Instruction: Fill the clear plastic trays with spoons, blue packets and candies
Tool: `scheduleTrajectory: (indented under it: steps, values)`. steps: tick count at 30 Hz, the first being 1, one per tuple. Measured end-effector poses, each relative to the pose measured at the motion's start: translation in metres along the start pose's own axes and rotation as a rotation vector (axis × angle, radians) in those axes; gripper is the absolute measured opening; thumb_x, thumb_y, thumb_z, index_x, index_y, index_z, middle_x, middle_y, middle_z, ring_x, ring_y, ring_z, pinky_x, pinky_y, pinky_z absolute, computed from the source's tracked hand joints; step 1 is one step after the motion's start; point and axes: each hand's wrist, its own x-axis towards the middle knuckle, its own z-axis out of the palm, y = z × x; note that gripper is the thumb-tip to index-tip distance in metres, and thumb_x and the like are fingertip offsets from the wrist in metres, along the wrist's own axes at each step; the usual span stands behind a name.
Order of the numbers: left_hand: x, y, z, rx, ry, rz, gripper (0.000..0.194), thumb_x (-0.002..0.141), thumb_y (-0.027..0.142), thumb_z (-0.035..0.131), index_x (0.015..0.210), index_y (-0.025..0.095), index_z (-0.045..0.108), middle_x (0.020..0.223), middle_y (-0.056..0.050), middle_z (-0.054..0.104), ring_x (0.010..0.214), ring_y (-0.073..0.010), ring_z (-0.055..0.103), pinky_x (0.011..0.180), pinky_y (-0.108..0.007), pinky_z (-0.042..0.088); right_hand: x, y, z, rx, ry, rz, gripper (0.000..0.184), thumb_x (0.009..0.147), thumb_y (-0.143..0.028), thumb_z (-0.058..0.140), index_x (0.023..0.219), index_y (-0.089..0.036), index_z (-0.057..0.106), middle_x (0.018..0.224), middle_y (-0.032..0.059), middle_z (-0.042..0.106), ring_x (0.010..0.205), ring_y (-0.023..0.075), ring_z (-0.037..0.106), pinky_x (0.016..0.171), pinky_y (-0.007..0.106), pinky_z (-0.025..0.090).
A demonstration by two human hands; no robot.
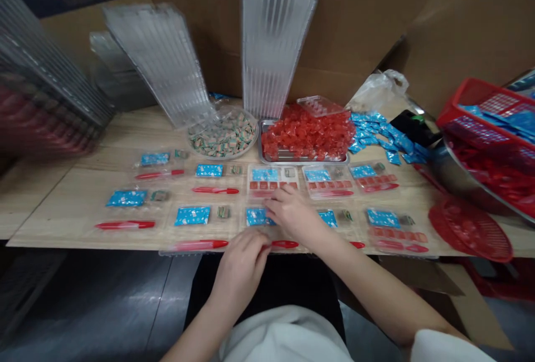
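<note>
My right hand (292, 214) reaches over a clear tray in the middle of the front row, its fingers curled together beside a blue printed packet (258, 216). Close by, my left hand (244, 259) bends over the front edge of the same tray, thumb and fingers together. Whatever either hand pinches is hidden or too small to tell. A red pen-shaped item (285, 244) lies in this tray. Just behind, another clear tray (272, 175) has a blue packet, a small green-and-beige square and a row of red square pieces (262, 185).
Similar filled trays line the table (62, 200) in two rows. Behind them stand a bowl of green-and-beige squares (223, 133), a metal tray heaped with red wrapped pieces (309, 131), loose blue packets (376, 133) and tall stacks of clear trays (276, 39). Red baskets (468, 228) are at right.
</note>
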Motion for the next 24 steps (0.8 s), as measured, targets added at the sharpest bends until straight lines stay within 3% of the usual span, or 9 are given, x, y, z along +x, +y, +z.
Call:
scheduleTrajectory:
  steps: [2,6,9,11,13,16,19,22,24]
  values:
    - [0.0,-0.003,-0.001,0.058,-0.056,0.033,0.016,0.08,0.019,0.056,0.082,0.028,0.069,0.089,-0.006,0.067,0.093,-0.0245,0.057,0.09,-0.039,0.039,0.002,-0.006,0.009,-0.083,-0.048,0.028,0.009,0.081,-0.02,0.061,0.083,-0.015,0.068,0.081,0.0095,0.063,0.087,0.0251,0.052,0.074,0.038,0.042]
    - [0.002,-0.004,0.001,0.129,-0.048,0.063,0.017,0.081,0.018,0.055,0.082,0.028,0.069,0.09,-0.006,0.067,0.093,-0.0246,0.059,0.087,-0.038,0.042,-0.004,0.0,0.011,-0.068,-0.039,0.006,0.012,0.082,-0.019,0.058,0.09,-0.016,0.065,0.089,0.0095,0.064,0.092,0.0251,0.053,0.078,0.038,0.042]
    - [0.002,-0.004,0.0,0.146,-0.056,0.057,0.017,0.081,0.019,0.057,0.085,0.029,0.069,0.092,-0.006,0.068,0.097,-0.0254,0.059,0.091,-0.039,0.042,0.008,0.038,-0.003,0.055,0.056,0.126,0.016,0.084,-0.021,0.054,0.096,-0.016,0.063,0.092,0.0091,0.065,0.09,0.0217,0.056,0.078,0.033,0.042]
    - [0.0,-0.005,-0.001,0.189,-0.091,0.072,0.019,0.082,0.019,0.056,0.09,0.029,0.068,0.098,-0.006,0.068,0.104,-0.0257,0.057,0.094,-0.04,0.04,0.027,0.074,-0.012,0.037,0.152,0.4,0.018,0.087,-0.02,0.048,0.095,-0.015,0.063,0.088,0.0105,0.066,0.084,0.0209,0.059,0.075,0.032,0.042]
    - [-0.001,-0.005,-0.003,0.25,-0.121,0.106,0.02,0.083,0.019,0.054,0.094,0.029,0.067,0.1,-0.005,0.067,0.105,-0.0248,0.057,0.094,-0.039,0.041,0.047,0.106,-0.017,0.018,0.157,0.598,0.016,0.083,-0.021,0.053,0.092,-0.012,0.063,0.087,0.0138,0.066,0.085,0.0234,0.06,0.076,0.034,0.042]
    - [-0.002,-0.003,-0.007,0.268,-0.086,0.157,0.021,0.083,0.017,0.053,0.096,0.029,0.066,0.1,-0.005,0.067,0.102,-0.0224,0.058,0.092,-0.037,0.044,0.064,0.13,-0.015,0.078,0.111,0.656,0.011,0.075,-0.016,0.061,0.085,-0.012,0.063,0.086,0.013,0.068,0.086,0.0227,0.062,0.077,0.032,0.042]
    - [0.007,0.006,-0.005,0.17,0.01,0.151,0.019,0.084,0.016,0.052,0.093,0.026,0.065,0.097,-0.004,0.067,0.097,-0.0196,0.06,0.088,-0.034,0.047,0.055,0.113,-0.013,0.294,0.156,0.604,0.008,0.079,-0.019,0.057,0.085,-0.015,0.061,0.082,0.0066,0.069,0.077,0.0164,0.064,0.069,0.026,0.046]
    - [0.031,0.019,0.004,-0.132,0.16,0.022,0.019,0.083,0.02,0.056,0.102,0.022,0.058,0.104,-0.005,0.064,0.094,-0.0168,0.062,0.084,-0.031,0.05,0.026,0.064,-0.015,0.714,0.268,0.469,0.011,0.08,-0.026,0.056,0.088,-0.018,0.059,0.082,0.003,0.068,0.072,0.0142,0.064,0.064,0.024,0.048]
    - [0.049,0.025,0.011,-0.383,0.229,-0.056,0.028,0.08,0.024,0.06,0.107,0.02,0.054,0.109,-0.007,0.062,0.09,-0.0155,0.064,0.081,-0.03,0.051,0.006,0.027,-0.018,0.756,0.317,0.397,0.01,0.08,-0.024,0.056,0.088,-0.019,0.06,0.083,0.0023,0.067,0.072,0.0141,0.063,0.064,0.026,0.049]
